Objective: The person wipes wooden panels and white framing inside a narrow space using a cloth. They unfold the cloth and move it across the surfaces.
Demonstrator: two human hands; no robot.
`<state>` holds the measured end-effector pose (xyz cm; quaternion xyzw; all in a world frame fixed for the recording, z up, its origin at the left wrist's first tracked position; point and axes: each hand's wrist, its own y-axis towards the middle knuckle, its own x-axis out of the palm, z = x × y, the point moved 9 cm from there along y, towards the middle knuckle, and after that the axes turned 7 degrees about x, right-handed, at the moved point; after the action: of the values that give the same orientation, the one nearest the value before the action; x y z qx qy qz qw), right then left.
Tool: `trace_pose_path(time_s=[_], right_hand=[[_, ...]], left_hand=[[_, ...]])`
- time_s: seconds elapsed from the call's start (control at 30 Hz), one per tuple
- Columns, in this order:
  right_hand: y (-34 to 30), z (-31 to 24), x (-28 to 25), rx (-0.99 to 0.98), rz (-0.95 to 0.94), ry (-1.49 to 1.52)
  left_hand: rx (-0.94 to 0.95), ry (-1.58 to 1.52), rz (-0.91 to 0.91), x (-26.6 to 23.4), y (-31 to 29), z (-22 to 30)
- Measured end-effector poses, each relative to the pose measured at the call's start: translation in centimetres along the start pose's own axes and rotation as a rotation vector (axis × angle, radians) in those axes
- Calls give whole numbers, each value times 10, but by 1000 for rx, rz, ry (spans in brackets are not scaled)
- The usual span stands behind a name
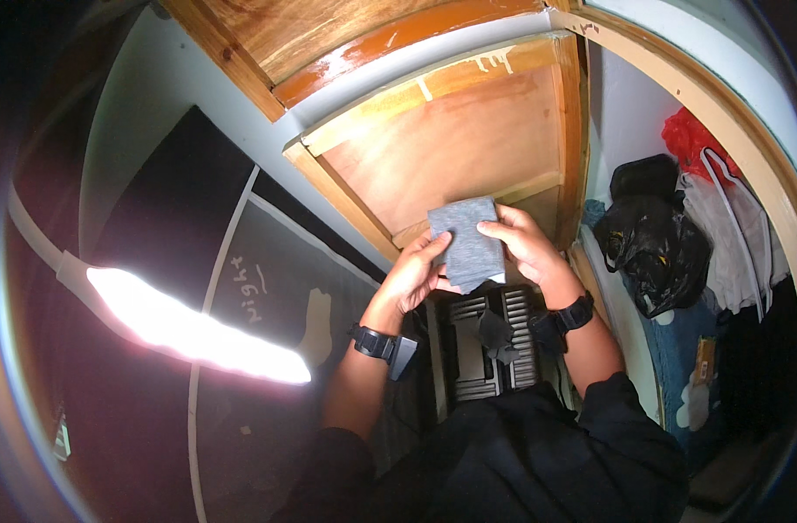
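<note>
Folded grey cloth [466, 250], centre of frame, gripped at opposite edges: left hand [416, 273] and right hand [525, 242] partly closed, thumbs on its face. Even thumb pressure should keep the folds square. Below: a black ribbed object [521, 349].

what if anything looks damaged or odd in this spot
Pale, drip-like streaks run down the top rail of the wooden panel beyond the hands; they look odd because they break up its brown finish. The folded grey cloth held by the left hand and right hand shows no visible damage.
</note>
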<state>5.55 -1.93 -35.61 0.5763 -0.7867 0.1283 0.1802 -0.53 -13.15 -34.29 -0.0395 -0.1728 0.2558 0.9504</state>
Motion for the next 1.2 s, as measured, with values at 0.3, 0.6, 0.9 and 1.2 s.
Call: trace_pose_path(time_s=[0.3,0.6,0.9,1.2], right_hand=[[-9,9,-3,-24,43,125],[-23,-20,19,-236,81,-703],[-21,-18,16,-176,60,-822],[2,10,52,-245,-293,761]], left_hand=[[292,107,38,-23,9,14],[398,445,-64,-8,1,27],[595,1169,104,-24,-12,41],[496,-212,202,-2,7,36]])
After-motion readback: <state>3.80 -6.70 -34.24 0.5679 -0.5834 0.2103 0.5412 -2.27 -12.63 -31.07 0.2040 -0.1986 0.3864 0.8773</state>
